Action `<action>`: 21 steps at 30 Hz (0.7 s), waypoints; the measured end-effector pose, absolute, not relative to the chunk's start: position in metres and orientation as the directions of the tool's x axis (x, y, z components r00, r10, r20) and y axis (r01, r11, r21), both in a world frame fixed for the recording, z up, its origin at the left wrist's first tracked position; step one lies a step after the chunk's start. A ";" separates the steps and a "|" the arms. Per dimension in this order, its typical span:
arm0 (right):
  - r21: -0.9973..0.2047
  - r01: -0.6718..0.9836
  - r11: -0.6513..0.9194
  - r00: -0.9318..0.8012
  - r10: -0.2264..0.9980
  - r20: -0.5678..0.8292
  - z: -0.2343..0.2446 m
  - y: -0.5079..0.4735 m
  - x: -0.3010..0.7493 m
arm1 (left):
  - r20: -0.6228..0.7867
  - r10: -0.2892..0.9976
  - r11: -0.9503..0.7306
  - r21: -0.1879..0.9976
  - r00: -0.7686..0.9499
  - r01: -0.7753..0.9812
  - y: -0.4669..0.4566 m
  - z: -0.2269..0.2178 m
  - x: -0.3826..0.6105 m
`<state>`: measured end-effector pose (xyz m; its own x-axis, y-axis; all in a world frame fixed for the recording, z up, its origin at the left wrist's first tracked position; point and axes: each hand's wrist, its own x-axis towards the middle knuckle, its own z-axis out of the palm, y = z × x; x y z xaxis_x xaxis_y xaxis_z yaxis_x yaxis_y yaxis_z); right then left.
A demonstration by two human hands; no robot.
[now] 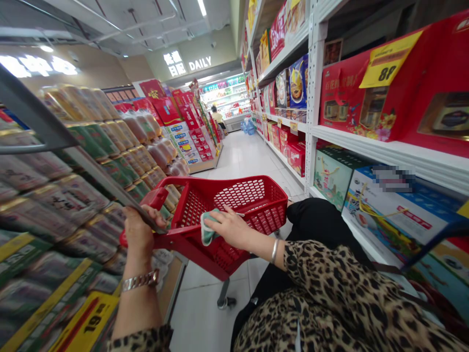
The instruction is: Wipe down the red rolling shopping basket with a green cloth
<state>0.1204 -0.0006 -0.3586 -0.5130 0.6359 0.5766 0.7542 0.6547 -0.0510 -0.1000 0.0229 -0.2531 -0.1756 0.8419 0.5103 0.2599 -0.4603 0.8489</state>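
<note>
A red plastic shopping cart (256, 193) stands in the aisle in front of me. My left hand (137, 230) is closed around the cart's red handle at its near left corner; a metal watch sits on that wrist. My right hand (229, 226) presses a pale green cloth (208, 230) against the cart's near rim, fingers laid over it. A silver bangle is on the right wrist, and the sleeve has a leopard print.
Stacked drink packs (110, 146) crowd the left side with a yellow price tag (88, 320). White shelves (388, 151) with red and blue gift boxes line the right. A person (218, 117) stands far down the white-tiled aisle (245, 156).
</note>
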 end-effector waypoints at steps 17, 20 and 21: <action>-0.023 0.864 0.503 -0.392 0.701 0.596 -0.405 0.007 0.165 | 0.494 0.844 -0.420 0.850 -0.208 0.317 0.020 -0.257 -0.104; -0.046 0.898 0.438 -0.330 0.739 0.587 -0.415 0.008 0.184 | 0.489 0.842 -0.406 0.852 -0.227 0.331 0.019 -0.256 -0.103; -0.056 0.908 0.414 -0.307 0.753 0.582 -0.417 0.009 0.190 | 0.492 0.840 -0.404 0.849 -0.230 0.340 0.019 -0.255 -0.103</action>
